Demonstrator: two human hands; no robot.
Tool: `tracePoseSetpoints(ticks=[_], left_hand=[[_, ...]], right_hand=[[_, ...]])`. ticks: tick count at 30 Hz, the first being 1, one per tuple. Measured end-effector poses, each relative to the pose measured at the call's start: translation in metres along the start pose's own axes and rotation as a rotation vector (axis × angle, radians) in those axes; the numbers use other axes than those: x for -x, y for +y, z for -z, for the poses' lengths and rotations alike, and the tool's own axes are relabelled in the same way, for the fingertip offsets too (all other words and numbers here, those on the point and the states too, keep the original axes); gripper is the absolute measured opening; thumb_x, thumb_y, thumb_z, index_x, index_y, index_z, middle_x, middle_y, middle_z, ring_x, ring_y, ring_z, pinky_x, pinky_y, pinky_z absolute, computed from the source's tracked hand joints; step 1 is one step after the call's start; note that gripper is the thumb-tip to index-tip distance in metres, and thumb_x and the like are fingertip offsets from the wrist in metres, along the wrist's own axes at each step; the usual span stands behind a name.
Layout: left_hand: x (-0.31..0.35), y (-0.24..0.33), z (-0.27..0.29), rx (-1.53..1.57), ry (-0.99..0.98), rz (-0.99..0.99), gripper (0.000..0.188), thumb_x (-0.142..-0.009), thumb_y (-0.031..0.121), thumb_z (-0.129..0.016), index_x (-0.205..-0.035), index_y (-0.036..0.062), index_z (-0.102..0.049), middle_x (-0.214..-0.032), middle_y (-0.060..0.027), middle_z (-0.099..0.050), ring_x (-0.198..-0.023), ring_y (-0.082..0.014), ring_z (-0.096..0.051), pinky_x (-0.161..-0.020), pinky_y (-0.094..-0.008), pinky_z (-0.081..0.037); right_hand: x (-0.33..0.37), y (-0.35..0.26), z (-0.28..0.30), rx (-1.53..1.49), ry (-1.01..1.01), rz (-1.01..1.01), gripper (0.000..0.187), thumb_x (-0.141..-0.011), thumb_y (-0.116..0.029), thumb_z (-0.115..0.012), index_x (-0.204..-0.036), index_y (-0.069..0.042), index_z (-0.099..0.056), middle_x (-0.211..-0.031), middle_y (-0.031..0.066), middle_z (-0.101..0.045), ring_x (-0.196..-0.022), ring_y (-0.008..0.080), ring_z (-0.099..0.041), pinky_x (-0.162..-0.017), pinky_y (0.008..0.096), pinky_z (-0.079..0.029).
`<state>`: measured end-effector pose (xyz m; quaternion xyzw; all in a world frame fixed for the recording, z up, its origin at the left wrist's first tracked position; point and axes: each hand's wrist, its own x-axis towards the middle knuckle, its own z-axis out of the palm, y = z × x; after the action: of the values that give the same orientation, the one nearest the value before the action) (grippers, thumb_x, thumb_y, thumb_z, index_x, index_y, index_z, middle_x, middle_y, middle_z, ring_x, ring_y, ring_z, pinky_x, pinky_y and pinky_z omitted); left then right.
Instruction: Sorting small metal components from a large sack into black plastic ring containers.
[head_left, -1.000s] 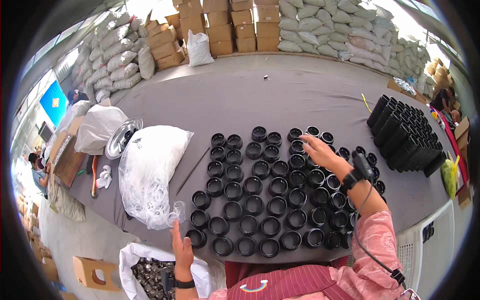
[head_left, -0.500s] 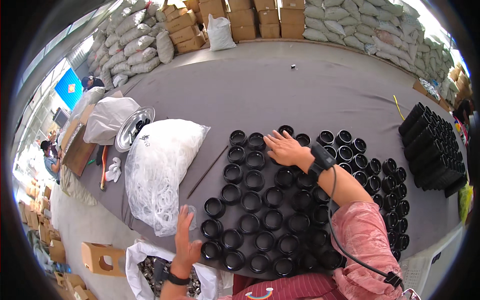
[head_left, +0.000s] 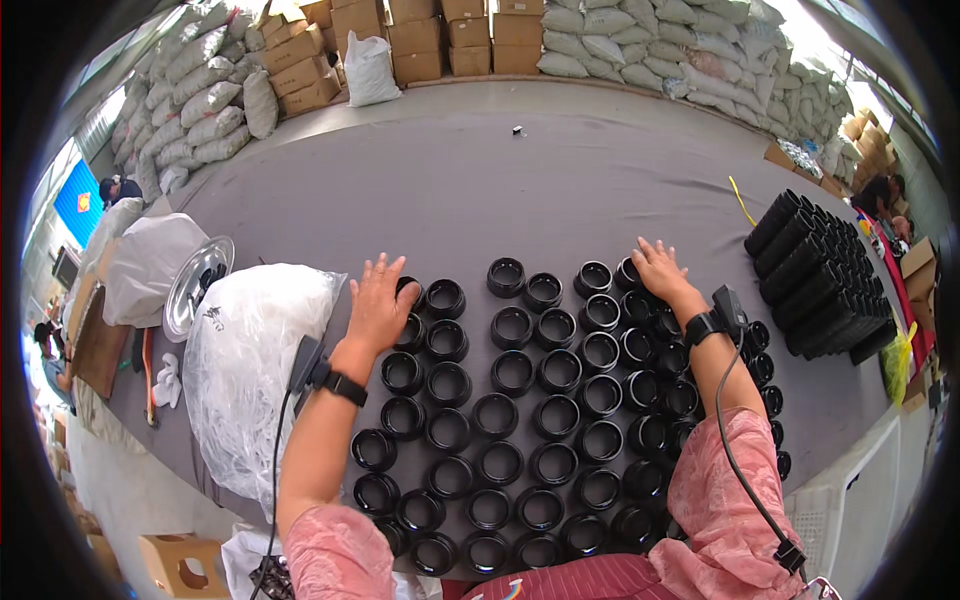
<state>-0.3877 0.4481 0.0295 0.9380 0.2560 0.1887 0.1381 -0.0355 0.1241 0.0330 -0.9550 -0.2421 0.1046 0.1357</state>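
Observation:
Many short, glossy black round collars (head_left: 513, 372) stand in loose rows across the grey cloth; whether they have bottoms is hard to tell. My left hand (head_left: 378, 305) lies at the far left corner of these rows, fingers stretched out, beside a black collar (head_left: 446, 298) and against another partly behind it. At the far right side of the group, my right hand (head_left: 662, 272) is open too, fingers spread, next to a collar (head_left: 627, 274) at the back. Neither hand grips anything. My right forearm hides some of the collars below it.
A clear plastic bag (head_left: 255, 380) of whitish rings bulges at the left. Behind it are a metal tray (head_left: 180, 300) and a white glove (head_left: 167, 381). Tall black tubes (head_left: 825, 275) stand stacked at the right. Sacks (head_left: 640, 45) and cartons (head_left: 415, 45) line the back.
My left hand has moved from the near left up to the back left of the collars. My right hand has shifted from the middle to the right. The view has turned rightward.

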Motion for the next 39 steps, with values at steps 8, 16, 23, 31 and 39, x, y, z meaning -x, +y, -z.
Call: tracePoseSetpoints(ticks=[8,16,23,31,39], left_hand=[[-0.027,-0.064,-0.072,0.514,-0.116,0.020,0.062,-0.101,0.055,-0.042,-0.141,0.0095,-0.052,-0.150,-0.0233,-0.043,-0.144,-0.0405,-0.032,-0.115,-0.0627,-0.020],[-0.044,0.044,-0.046,-0.002,-0.080,-0.092,0.053,-0.102,0.045,-0.044,-0.145,0.0136,-0.048,-0.152,-0.0180,-0.043,-0.146,-0.0332,-0.033,-0.117,-0.0616,-0.018],[-0.072,0.092,-0.076,-0.102,-0.269,-0.203,0.056,-0.104,0.045,-0.036,-0.149,0.0141,-0.042,-0.154,-0.0096,-0.043,-0.146,-0.0307,-0.033,-0.119,-0.0612,-0.014],[-0.064,0.093,-0.068,0.158,-0.377,-0.155,0.044,-0.103,0.040,-0.042,-0.136,0.0131,-0.054,-0.140,-0.0105,-0.057,-0.133,-0.0311,-0.049,-0.116,-0.0632,-0.021],[-0.058,0.093,-0.078,0.146,-0.364,-0.170,0.048,-0.103,0.041,-0.044,-0.143,0.0144,-0.049,-0.147,-0.0108,-0.050,-0.140,-0.0315,-0.041,-0.118,-0.0610,-0.016]], right_hand=[[0.016,-0.009,-0.008,-0.055,-0.071,0.190,0.052,-0.102,-0.046,-0.035,-0.142,-0.018,-0.051,-0.147,0.0121,-0.051,-0.140,0.0315,-0.042,-0.115,0.0506,-0.028],[0.015,-0.038,-0.017,0.048,0.068,0.457,0.048,-0.099,-0.042,-0.044,-0.137,-0.016,-0.055,-0.151,0.0120,-0.046,-0.145,0.0326,-0.033,-0.116,0.0641,-0.015],[0.034,-0.119,-0.037,0.248,-0.073,0.666,0.048,-0.097,-0.040,-0.048,-0.138,-0.016,-0.055,-0.149,0.0132,-0.048,-0.145,0.0330,-0.034,-0.116,0.0636,-0.015],[0.019,-0.104,-0.041,0.171,-0.100,0.740,0.042,-0.097,-0.029,-0.049,-0.136,-0.016,-0.057,-0.129,0.0070,-0.064,-0.135,0.0298,-0.047,-0.110,0.0583,-0.031],[-0.001,-0.085,-0.041,0.063,-0.109,0.651,0.046,-0.098,-0.032,-0.048,-0.141,-0.018,-0.053,-0.147,0.0101,-0.050,-0.133,0.0314,-0.050,-0.108,0.0543,-0.036]])
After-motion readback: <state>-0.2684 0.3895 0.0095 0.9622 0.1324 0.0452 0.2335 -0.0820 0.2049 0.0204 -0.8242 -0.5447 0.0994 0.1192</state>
